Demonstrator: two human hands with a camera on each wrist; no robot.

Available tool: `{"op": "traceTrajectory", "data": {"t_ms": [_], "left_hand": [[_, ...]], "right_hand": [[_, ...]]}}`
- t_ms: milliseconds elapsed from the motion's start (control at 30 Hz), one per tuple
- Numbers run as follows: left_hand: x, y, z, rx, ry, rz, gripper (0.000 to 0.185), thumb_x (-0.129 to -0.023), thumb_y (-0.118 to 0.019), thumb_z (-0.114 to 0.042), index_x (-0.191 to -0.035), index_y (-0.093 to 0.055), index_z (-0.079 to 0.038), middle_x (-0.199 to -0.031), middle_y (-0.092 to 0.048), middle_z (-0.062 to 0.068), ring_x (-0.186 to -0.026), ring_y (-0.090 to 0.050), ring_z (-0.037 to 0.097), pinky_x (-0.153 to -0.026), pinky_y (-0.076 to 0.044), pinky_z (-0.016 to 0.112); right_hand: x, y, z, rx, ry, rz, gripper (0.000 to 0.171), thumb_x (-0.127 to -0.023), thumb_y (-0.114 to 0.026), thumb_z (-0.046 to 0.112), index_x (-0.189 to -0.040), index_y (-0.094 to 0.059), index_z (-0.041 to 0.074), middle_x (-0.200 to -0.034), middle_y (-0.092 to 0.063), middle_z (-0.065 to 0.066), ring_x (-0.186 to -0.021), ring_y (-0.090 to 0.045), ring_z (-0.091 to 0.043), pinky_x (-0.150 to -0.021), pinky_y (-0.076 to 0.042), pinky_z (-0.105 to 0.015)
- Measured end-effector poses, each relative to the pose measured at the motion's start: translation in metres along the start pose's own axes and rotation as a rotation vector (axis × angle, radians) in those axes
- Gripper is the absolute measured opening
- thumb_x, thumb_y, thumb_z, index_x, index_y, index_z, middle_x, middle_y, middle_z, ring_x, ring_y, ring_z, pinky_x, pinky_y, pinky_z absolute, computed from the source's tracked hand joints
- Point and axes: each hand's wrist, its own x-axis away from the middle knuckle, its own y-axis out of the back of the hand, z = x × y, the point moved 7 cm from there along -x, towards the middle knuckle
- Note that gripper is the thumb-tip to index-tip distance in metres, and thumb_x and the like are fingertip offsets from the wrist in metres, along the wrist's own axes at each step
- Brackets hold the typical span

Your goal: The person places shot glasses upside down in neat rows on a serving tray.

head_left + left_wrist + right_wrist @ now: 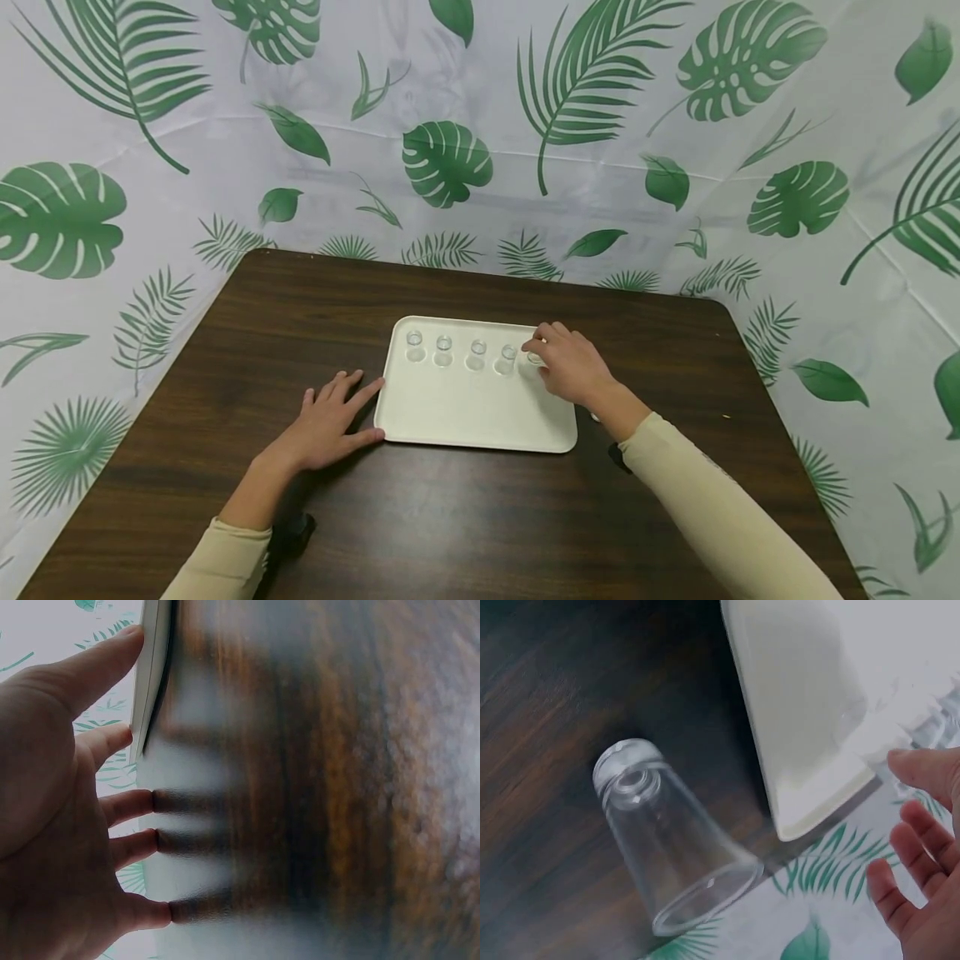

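Note:
A cream rectangular tray [480, 408] lies on the table with a row of small clear glasses, such as this glass [477, 347], along its far part. My right hand [573, 362] is at the row's right end, thumb and finger around the endmost glass [534, 358]. Its other fingers are loosely bent in the right wrist view. My left hand [330, 425] lies spread at the tray's left side. Its thumb and index fingertips touch the rim, and the other fingertips rest on the table, as the left wrist view shows.
Another clear glass [675, 847], thick-based and wide-mouthed, stands on the dark wooden table [480, 517] right of the tray; my right arm mostly hides it in the head view. A white leaf-patterned cloth [480, 217] hangs behind the table. A black device [292, 533] sits at my left wrist.

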Motion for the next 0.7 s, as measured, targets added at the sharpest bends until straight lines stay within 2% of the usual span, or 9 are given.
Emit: {"op": "traceTrajectory", "data": {"t_ms": [100,267,467,567,700], "left_hand": [[0.0,0.0,-0.001,0.003,0.0,-0.003,0.079,-0.09,-0.063,-0.054,-0.154,-0.034,-0.018,-0.154,-0.029,0.024,-0.141,-0.019,0.05,-0.1,-0.013,0.078],[0.0,0.0,-0.002,0.002,-0.003,-0.004,0.079,-0.091,-0.063,-0.054,-0.154,-0.034,-0.017,-0.154,-0.029,0.024,-0.141,-0.019,0.05,-0.1,-0.013,0.078],[0.001,0.001,-0.001,0.011,-0.001,-0.006,0.079,-0.091,-0.063,-0.054,-0.154,-0.033,-0.017,-0.154,-0.028,0.025,-0.141,-0.018,0.05,-0.099,-0.013,0.078],[0.001,0.003,-0.002,0.006,0.0,-0.009,0.079,-0.091,-0.063,-0.054,-0.154,-0.034,-0.017,-0.154,-0.028,0.025,-0.141,-0.019,0.05,-0.099,-0.013,0.078],[0.002,0.003,-0.005,0.007,-0.007,-0.014,0.079,-0.09,-0.064,-0.052,-0.154,-0.035,-0.016,-0.153,-0.029,0.026,-0.141,-0.02,0.051,-0.099,-0.014,0.079]], "right_hand": [[0.006,0.004,-0.009,-0.027,-0.016,-0.022,0.038,-0.085,-0.076,0.013,-0.123,-0.069,0.016,-0.118,-0.056,-0.006,-0.103,-0.051,-0.024,-0.079,-0.049,-0.04],[0.023,0.013,-0.027,-0.134,-0.037,-0.065,0.035,-0.087,-0.075,0.016,-0.121,-0.069,0.013,-0.118,-0.057,-0.007,-0.103,-0.053,-0.025,-0.075,-0.05,-0.041],[0.044,0.025,-0.061,-0.315,-0.142,-0.092,0.031,-0.094,-0.069,0.022,-0.123,-0.067,0.015,-0.114,-0.057,-0.003,-0.099,-0.055,-0.026,-0.072,-0.049,-0.043],[0.056,0.022,-0.08,-0.413,-0.199,-0.116,0.028,-0.096,-0.064,0.018,-0.124,-0.066,0.014,-0.113,-0.058,-0.005,-0.096,-0.055,-0.027,-0.073,-0.046,-0.044],[0.075,0.008,-0.098,-0.484,-0.241,-0.112,0.027,-0.096,-0.059,0.005,-0.122,-0.066,0.007,-0.113,-0.062,-0.013,-0.096,-0.058,-0.029,-0.078,-0.047,-0.048]]}}
